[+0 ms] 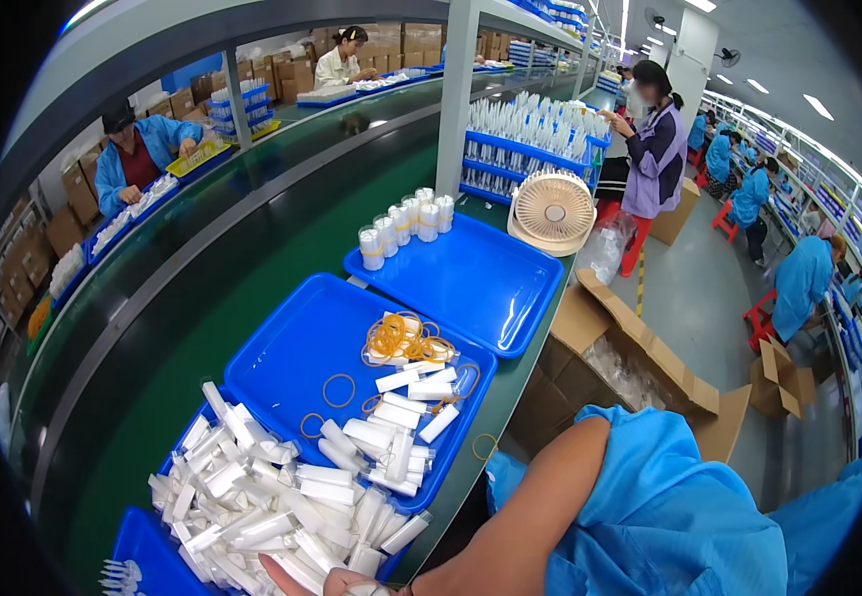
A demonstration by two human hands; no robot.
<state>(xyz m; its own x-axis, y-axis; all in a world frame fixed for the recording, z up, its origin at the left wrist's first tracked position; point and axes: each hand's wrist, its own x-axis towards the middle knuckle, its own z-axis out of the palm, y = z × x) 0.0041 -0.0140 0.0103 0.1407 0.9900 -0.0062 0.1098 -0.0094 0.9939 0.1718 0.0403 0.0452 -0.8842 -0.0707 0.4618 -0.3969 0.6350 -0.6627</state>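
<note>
At the lower edge, my right hand [347, 584] is at the near side of a heap of white slim pieces in clear sleeves [252, 507]. Fingertips show against the heap, but the frame cuts off most of the hand, so its grip is hidden. The bare forearm comes in from a blue sleeve at the right. My left hand is out of view. The heap spills over the near end of a blue tray [277, 348]. Farther up that tray lie loose white pieces [396, 427] and a tangle of amber rubber bands [406, 338].
Beyond is a second blue tray [471, 283], beside upright banded bundles [406, 223]. A beige fan [553, 214] and stacked blue crates [520, 154] stand farther back. A green conveyor [173, 288] runs left; an open cardboard box [640, 363] sits right. Co-workers sit around.
</note>
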